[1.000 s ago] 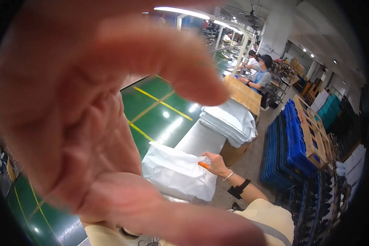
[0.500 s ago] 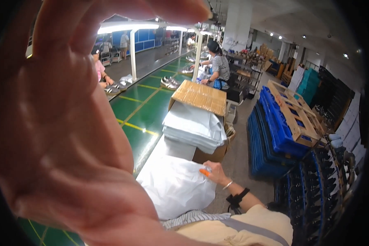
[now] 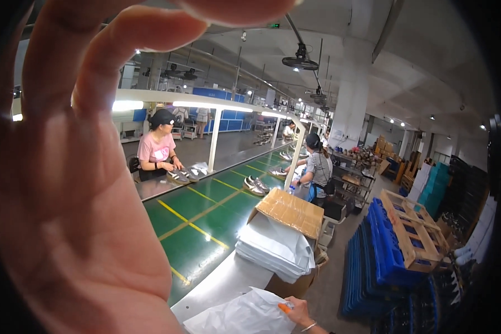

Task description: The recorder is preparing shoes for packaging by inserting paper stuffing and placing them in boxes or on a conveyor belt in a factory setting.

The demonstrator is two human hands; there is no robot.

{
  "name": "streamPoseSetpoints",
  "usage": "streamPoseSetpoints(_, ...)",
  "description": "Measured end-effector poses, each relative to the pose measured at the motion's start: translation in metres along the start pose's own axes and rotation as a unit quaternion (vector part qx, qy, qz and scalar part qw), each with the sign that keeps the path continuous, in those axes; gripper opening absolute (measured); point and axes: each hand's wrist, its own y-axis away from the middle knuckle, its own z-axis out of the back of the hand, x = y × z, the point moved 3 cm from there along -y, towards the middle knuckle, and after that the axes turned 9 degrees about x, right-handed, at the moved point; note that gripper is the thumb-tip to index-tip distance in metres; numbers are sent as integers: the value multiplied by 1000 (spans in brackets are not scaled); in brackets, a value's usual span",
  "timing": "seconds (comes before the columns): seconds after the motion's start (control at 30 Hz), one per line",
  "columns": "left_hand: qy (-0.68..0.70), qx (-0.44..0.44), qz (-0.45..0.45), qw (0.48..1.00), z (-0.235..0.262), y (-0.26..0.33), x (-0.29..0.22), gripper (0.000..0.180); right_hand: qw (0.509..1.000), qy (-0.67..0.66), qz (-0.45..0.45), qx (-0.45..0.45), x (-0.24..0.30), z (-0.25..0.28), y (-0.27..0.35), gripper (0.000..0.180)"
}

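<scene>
My left hand (image 3: 78, 211) is raised right in front of the camera and fills the left half of the view, blurred, with its fingers curved apart and nothing seen in it. At the bottom edge my right hand (image 3: 301, 313) rests on a crumpled white sheet (image 3: 239, 317) lying on a metal table (image 3: 222, 281). A small orange object (image 3: 284, 307) sits pinched at its fingertips. Only part of that hand and its wrist show.
A stack of white sheets (image 3: 275, 247) leans against a cardboard box (image 3: 289, 211) beyond the table. A green conveyor (image 3: 206, 217) carries shoes (image 3: 254, 185); two people (image 3: 157, 150) (image 3: 317, 170) work at it. Blue pallets (image 3: 373, 261) and a wooden pallet (image 3: 414, 228) stand at the right.
The view has tilted upward, bringing the hall and ceiling into sight. My left hand has shifted left off the lens centre. My right hand and the white sheet have slid down to the bottom edge.
</scene>
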Motion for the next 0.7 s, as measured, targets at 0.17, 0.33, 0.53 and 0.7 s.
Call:
streamPoseSetpoints(0.17, 38, -9, 66, 997, 5, 10, -6, 116, 999, -8, 51, -15, 5, -9, -7, 30)
streamPoseSetpoints(0.33, 41, 10, 98, 994, -23, 4, -25, 118, 999, -22, 12, 24, 5, -22, -9, 31)
streamPoseSetpoints(0.53, 95, 305, 111, 941, -58, 43, -19, 81, 996, -54, -76, -6, -31, -41, -13, 31)
streamPoseSetpoints(0.7, -121, 517, 381, 757, 30, 218, -35, 34, 947, -98, -41, -304, -11, 19, -84, 29)
